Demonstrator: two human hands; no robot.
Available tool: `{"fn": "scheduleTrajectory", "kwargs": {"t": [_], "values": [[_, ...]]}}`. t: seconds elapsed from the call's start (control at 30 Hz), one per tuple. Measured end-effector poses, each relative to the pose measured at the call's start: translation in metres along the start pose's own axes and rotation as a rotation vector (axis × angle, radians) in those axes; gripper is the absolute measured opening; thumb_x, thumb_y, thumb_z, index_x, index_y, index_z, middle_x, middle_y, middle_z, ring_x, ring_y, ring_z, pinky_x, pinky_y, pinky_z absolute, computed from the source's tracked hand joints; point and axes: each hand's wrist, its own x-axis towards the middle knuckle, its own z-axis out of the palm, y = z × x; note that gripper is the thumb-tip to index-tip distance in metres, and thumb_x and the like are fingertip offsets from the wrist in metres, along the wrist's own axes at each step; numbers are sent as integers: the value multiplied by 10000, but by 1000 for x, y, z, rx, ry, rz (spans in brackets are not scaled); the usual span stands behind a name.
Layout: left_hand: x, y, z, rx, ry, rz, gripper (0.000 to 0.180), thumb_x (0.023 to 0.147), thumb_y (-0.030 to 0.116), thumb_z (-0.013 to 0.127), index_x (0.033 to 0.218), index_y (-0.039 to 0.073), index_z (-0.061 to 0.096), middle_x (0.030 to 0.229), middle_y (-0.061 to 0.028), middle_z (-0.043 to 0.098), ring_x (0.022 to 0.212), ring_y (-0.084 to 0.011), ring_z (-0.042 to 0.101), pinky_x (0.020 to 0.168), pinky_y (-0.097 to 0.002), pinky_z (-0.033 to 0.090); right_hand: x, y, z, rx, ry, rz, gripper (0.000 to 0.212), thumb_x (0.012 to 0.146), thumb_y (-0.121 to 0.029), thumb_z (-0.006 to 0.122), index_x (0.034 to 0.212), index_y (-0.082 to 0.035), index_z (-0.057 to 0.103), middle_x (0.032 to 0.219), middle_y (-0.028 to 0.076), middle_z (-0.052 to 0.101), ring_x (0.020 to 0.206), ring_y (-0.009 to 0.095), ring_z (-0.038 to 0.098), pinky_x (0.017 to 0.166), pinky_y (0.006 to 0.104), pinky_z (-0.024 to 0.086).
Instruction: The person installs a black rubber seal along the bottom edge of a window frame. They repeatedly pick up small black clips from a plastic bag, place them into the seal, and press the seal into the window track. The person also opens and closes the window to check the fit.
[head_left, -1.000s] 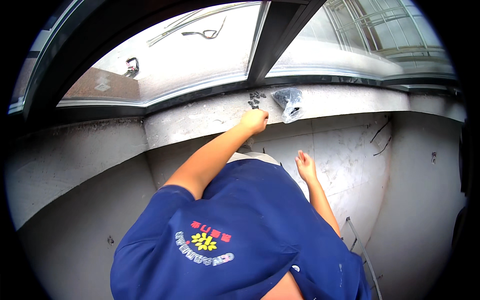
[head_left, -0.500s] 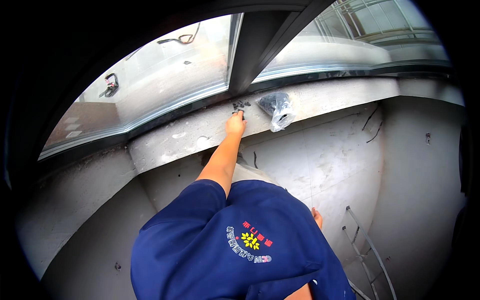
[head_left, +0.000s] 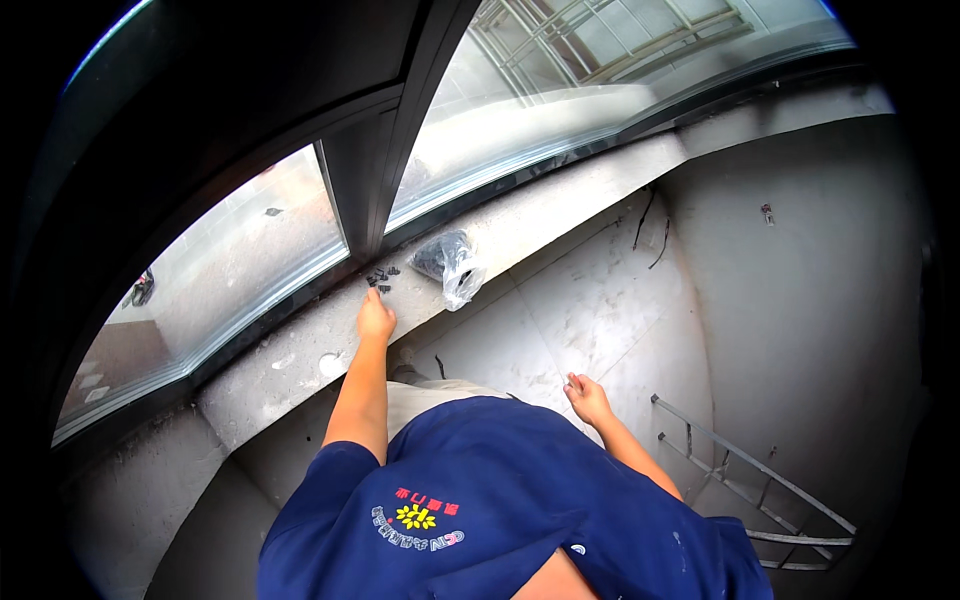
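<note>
Head view: at black pieces point(head_left: 383, 278) on the sill point(head_left: 560, 210), your left hand point(head_left: 376, 316) curls, grip unclear; the bag point(head_left: 440, 258) beside slants lengthwise rightward, toward you. Your right hand point(head_left: 589, 400) is half-curled, hold unclear.

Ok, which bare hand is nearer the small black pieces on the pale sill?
The left hand, right at those pieces; the right hand is apart from the sill.

Small black pieces point(head_left: 380, 276), loosely clustered, lying on a pale sill point(head_left: 560, 205)
</note>
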Motion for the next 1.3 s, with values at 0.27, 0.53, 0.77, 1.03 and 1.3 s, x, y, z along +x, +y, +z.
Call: {"fn": "scheduleTrajectory", "kwargs": {"t": [0.27, 0.53, 0.77, 1.03, 1.3], "values": [[-6, -18, -19, -173, 124, -129, 315, 790, 68, 623, 1081, 72, 503, 1014, -219, 682, 950, -427, 659, 806, -512, 517, 27, 2, 8, -51, -38, -94, 319, 905, -321, 669, 997, -17, 638, 929, 213, 691, 887, 348, 673, 803, 411, 510], [-9, -57, -24, -190, 151, -256, 347, 811, 74, 617, 1146, 105, 530, 967, -221, 707, 929, -431, 678, 795, -519, 526, 36, -30, 0, -127, -69, -149, 304, 895, -309, 662, 915, -11, 606, 852, 215, 675, 840, 386, 658, 763, 439, 505], [-17, -77, -29, -310, 285, -305, 238, 853, 136, 648, 1079, 105, 582, 942, -196, 715, 906, -400, 687, 789, -503, 528, 46, -55, 8, -117, -139, -184, 289, 900, -276, 660, 914, 7, 605, 846, 219, 673, 813, 339, 666, 761, 414, 504], [-26, -14, -106, -708, 532, -79, 136, 873, 147, 683, 949, 37, 656, 847, -145, 714, 798, -306, 709, 716, -394, 538, 57, -56, 26, -174, -187, -245, 297, 895, -313, 654, 932, -20, 617, 867, 226, 680, 839, 385, 660, 782, 436, 503], [-37, 105, -234, -809, 799, 396, 101, 901, 126, 705, 920, 27, 699, 774, -126, 717, 663, -198, 699, 624, -296, 539, 76, -94, 24, -216, -155, -302, 320, 898, -323, 637, 903, -9, 578, 878, 241, 659, 870, 420, 640, 795, 451, 495]]}}
